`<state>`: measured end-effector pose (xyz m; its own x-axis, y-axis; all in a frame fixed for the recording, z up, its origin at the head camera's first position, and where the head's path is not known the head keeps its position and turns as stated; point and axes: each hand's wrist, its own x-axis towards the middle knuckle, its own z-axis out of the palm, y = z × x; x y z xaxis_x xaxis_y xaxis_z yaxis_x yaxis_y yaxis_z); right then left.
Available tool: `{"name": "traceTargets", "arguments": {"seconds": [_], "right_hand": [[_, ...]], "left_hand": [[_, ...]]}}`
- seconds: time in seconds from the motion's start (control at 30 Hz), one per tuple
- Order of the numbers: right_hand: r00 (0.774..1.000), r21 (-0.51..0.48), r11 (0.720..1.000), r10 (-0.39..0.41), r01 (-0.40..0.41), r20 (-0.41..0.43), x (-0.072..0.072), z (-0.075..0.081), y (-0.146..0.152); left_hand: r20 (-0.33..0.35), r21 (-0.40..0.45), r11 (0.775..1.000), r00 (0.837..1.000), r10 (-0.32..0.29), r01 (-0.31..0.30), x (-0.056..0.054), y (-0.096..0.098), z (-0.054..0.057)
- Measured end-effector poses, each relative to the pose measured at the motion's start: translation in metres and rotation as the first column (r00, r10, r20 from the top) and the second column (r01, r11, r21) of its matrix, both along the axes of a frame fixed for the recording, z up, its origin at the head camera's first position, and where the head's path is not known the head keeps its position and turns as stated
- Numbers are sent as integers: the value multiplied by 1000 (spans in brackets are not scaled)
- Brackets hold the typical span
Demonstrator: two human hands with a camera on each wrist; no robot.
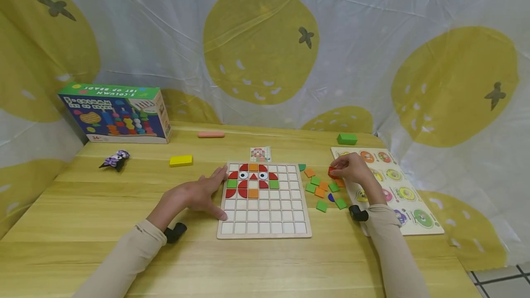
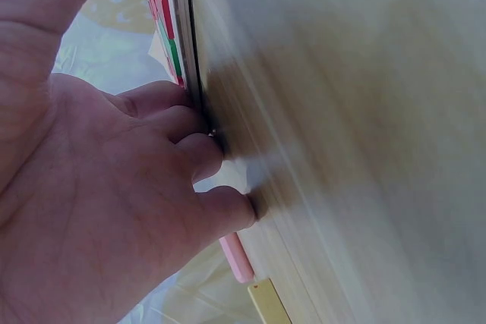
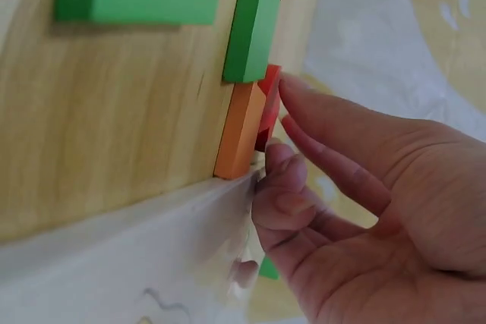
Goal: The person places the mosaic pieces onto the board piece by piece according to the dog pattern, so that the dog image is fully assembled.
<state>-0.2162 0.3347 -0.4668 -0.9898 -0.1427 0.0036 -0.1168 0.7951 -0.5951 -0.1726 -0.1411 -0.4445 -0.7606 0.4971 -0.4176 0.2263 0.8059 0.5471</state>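
Observation:
A wooden grid board (image 1: 265, 236) lies in the middle of the table, its upper left cells filled with red, orange, green and eye-patterned tiles. At its left edge my left hand (image 1: 194, 197) rests, thumb and fingers spread against the side. To the right of the board, my right hand (image 1: 357, 169) pinches a red piece (image 3: 269, 104) between thumb and fingers, low by an orange tile (image 3: 240, 130) and a green tile (image 3: 252, 28). The red piece's full outline is hidden by the fingers. Loose green, orange and blue tiles (image 1: 321, 206) lie between board and right hand.
A small picture card (image 1: 260, 154) touches the board's far side. At right lies a fruit puzzle board (image 1: 414, 230), with a green block (image 1: 347, 139) behind it. Leftward are a yellow block (image 1: 181, 160), a pink stick (image 1: 211, 134), a purple-and-black bow (image 1: 116, 160) and a bead-set box (image 1: 120, 116).

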Motion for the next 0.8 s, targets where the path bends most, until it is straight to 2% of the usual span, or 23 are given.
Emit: {"name": "traceTargets", "arguments": {"seconds": [0.3, 0.43, 0.63, 0.8], "right_hand": [[998, 9, 998, -65, 65, 2, -1, -5, -6], [997, -3, 997, -74, 74, 28, -2, -7, -9], [999, -20, 999, -44, 45, 6, -1, -5, -11], [1000, -65, 998, 13, -14, -16, -1, 1, -12]], "left_hand": [[10, 2, 1000, 1000, 7, -8, 0, 1, -2], [4, -4, 1000, 1000, 6, -6, 0, 0, -4], [4, -10, 1000, 1000, 15, -15, -1, -1, -3], [-2, -7, 1000, 1000, 9, -9, -1, 0, -2]]}}
